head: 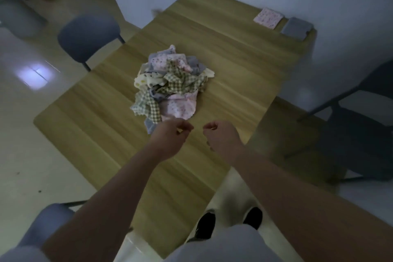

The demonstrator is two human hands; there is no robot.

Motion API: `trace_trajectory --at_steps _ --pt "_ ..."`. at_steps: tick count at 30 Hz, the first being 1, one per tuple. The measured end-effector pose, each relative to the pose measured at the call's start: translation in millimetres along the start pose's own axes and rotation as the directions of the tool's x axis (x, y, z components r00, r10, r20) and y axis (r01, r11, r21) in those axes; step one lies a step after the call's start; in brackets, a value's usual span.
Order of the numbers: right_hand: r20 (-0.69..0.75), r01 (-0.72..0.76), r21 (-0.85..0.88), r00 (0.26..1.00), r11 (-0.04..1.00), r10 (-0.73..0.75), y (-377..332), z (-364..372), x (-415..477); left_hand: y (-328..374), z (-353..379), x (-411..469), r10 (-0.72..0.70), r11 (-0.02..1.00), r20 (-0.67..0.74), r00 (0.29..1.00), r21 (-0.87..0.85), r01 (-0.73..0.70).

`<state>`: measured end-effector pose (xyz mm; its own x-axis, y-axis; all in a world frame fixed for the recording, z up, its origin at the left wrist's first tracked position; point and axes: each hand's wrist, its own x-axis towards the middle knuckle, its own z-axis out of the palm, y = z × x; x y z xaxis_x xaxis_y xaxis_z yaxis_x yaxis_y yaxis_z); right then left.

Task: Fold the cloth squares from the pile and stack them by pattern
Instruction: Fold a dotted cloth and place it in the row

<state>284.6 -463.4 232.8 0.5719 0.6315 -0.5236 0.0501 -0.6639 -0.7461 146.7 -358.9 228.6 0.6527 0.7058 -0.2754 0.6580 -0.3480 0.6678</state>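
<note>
A crumpled pile of cloth squares (170, 83) lies in the middle of the wooden table (234, 55): green checks, pink floral, grey and cream prints mixed. At the far right corner sit a folded pink floral stack (269, 17) and a folded grey stack (296, 28), side by side. My left hand (173, 134) hovers just in front of the pile's near edge, fingers curled, nothing in it. My right hand (221, 137) is beside it over bare wood, fingers also curled and empty.
A grey chair (88, 36) stands at the table's left side, a dark chair (361, 117) at the right. Another grey chair (49, 223) is by my left elbow. A wall runs behind the table. My shoes (229, 222) show below the table's near edge.
</note>
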Motion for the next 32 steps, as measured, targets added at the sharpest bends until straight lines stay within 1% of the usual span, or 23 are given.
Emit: trace_trajectory --at_steps 2,4,7,8,9,13,17,20,21,22,27,29,32 --pt "0.001 -0.016 0.012 1.0 1.0 0.016 3 19 -14 -17 -7 -15 -0.022 1.0 0.014 1.0 0.01 0.022" --pt "-0.011 -0.016 0.015 1.0 1.0 0.017 4 52 -38 -49 -22 -37 -0.025 1.0 0.021 0.999 0.016 0.024" --pt "-0.027 -0.025 -0.005 0.999 1.0 0.025 8 85 -65 -82 -36 -61 -0.015 1.0 -0.006 1.0 0.024 0.015" --pt "-0.032 -0.026 -0.007 0.999 1.0 0.026 12 93 -69 -89 -39 -67 -0.024 1.0 -0.024 0.999 0.001 0.024" --pt "-0.056 -0.006 0.008 0.998 1.0 0.007 7 112 -90 -104 -52 -86 -0.001 1.0 -0.044 0.999 0.006 0.001" --pt "-0.11 0.022 0.076 0.994 0.997 -0.014 2 139 -104 -120 -67 -104 0.02 0.999 -0.056 0.998 0.039 -0.017" --pt "-0.182 0.046 0.199 0.983 0.979 -0.009 -2 183 -140 -138 -96 -141 0.107 0.991 -0.065 0.992 0.089 -0.101" --pt "-0.218 0.029 0.288 0.975 0.957 0.036 -14 214 -177 -145 -130 -173 0.146 0.981 -0.01 0.989 0.129 -0.144" --pt "-0.216 0.034 0.288 0.976 0.957 0.031 -13 220 -181 -148 -132 -176 0.143 0.98 -0.003 0.99 0.139 -0.141" --pt "-0.236 0.05 0.283 0.972 0.958 0.019 -25 229 -192 -150 -149 -181 0.164 0.975 -0.002 0.986 0.151 -0.162" --pt "-0.3 0.057 0.259 0.954 0.964 0.024 -50 241 -202 -164 -180 -171 0.21 0.969 0.001 0.978 0.129 -0.208" --pt "-0.308 0.051 0.266 0.951 0.963 0.035 -58 245 -192 -170 -188 -156 0.244 0.964 0.017 0.97 0.11 -0.244" --pt "-0.323 -0.003 0.259 0.942 0.966 0.089 -77 263 -162 -189 -197 -118 0.277 0.954 0.067 0.958 0.1 -0.283"
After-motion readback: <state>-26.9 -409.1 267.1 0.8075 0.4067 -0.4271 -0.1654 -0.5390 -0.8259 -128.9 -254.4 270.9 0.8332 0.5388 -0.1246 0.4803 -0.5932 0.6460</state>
